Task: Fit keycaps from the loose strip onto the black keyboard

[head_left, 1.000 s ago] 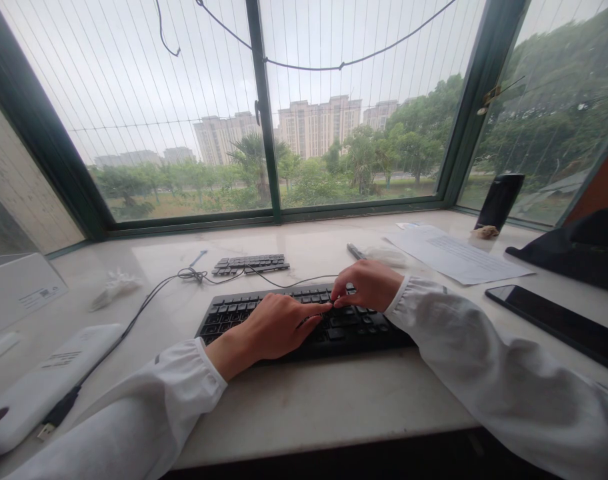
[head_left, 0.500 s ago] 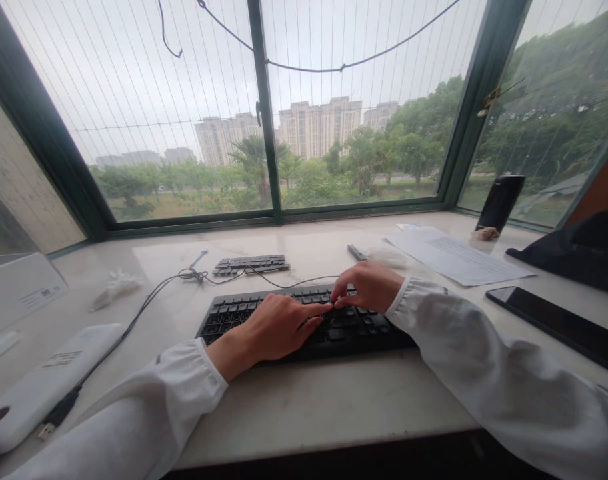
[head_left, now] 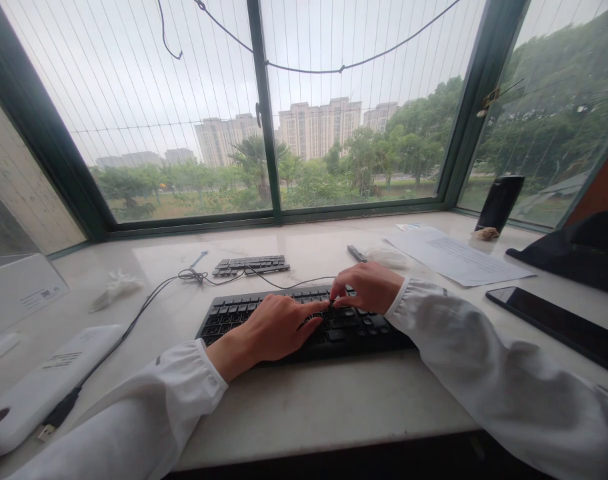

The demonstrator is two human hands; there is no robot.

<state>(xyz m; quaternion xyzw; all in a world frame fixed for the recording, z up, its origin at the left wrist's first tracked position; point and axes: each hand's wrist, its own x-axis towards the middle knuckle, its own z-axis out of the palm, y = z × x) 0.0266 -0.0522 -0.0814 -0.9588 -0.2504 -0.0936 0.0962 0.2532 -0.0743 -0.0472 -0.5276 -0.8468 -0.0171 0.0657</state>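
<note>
Here both hands rest on a black keyboard (head_left: pixel 304 323) that lies flat on the pale counter (head_left: pixel 304 400), near its front edge and roughly in the middle. The left hand (head_left: pixel 277 327) lies over the middle keys with its fingers loosely stretched out and its forefinger pointing right; it grips nothing. The right hand (head_left: pixel 367 287) sits at the upper right part of the keyboard with its fingers curled down onto the keys, the fingertips of the two hands meeting just about at one spot near the top row; whether something small is pinched there cannot be told. Both arms wear white sleeves. Behind the keyboard, well apart from it, lies a smaller strip of dark keys (head_left: pixel 251 265), and a thin black cable (head_left: pixel 149 300) runs from that area toward the left front corner. A white oblong device (head_left: pixel 44 383) lies at the left front, with a white box (head_left: pixel 17 290) behind it and a crumpled white tissue (head_left: pixel 115 287) farther back. To the right lie a printed sheet of paper (head_left: pixel 454 257), a dark phone (head_left: pixel 559 323) near the front, a black cylinder (head_left: pixel 499 201) standing by the window, and a pen (head_left: pixel 357 253) just behind the right hand.
</note>
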